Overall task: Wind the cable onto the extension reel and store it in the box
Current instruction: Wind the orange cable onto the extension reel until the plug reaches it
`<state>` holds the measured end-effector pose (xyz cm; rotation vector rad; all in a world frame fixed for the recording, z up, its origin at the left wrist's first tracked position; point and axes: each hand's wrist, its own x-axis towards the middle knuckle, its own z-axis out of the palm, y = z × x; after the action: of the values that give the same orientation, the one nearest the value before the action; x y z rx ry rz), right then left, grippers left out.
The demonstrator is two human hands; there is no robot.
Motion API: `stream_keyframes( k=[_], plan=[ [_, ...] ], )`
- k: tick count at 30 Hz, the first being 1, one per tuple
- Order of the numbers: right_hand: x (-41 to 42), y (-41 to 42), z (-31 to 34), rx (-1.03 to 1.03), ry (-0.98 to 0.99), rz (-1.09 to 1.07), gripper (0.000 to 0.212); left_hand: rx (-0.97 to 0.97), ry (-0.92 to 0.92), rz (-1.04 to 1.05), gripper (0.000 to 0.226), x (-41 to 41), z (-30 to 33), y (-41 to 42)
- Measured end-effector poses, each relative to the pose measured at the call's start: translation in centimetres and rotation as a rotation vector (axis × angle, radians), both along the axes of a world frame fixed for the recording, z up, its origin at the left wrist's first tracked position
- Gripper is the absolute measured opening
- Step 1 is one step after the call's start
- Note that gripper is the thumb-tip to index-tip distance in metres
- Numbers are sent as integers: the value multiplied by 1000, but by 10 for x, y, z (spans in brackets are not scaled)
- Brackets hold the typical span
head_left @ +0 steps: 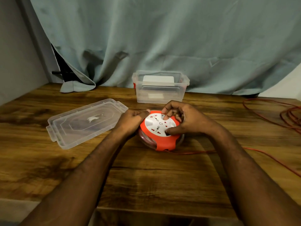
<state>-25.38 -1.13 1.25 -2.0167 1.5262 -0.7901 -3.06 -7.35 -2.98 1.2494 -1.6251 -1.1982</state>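
Two hands are on the round orange-and-white plastic extension reel (160, 130), which sits flat on the brown wood-grain worktop (146, 176), socket face up, in the middle of the view. Left hand (132, 120) curls its grip round the reel's left rim, thumb up at the far edge. Right hand (182, 120) comes over the top, fingers bent down onto the white socket face and thumb pressed at the near right side, so that grip is closed on the reel as well. Thin red cable (268, 158) runs out from the reel's near side, off to the right across the worktop, with loose loops lying well apart at the far right. Just behind the reel stands the clear rectangular plastic box (160, 93), uncovered. Its clear plastic lid (84, 122) lies flat to the left. Pale grey-green curtain (162, 38) hangs behind everything.
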Motion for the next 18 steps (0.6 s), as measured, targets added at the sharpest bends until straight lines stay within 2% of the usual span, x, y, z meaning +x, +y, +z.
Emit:
stream_keyframes(
  k=[4, 10, 13, 18],
  plan=[
    [7, 3, 2, -43, 63, -67, 59, 25, 53, 36, 35, -2, -2, -6],
    [32, 4, 3, -186, 317, -303, 51, -6, 75, 102, 35, -4, -10, -5],
    [44, 0, -4, -224, 317, -336, 44, -32, 90, 110, 36, -3, -10, -3],
    [47, 1, -6, -298, 255, -255, 18, -54, 94, 112, 30, -4, -10, -2]
  ],
)
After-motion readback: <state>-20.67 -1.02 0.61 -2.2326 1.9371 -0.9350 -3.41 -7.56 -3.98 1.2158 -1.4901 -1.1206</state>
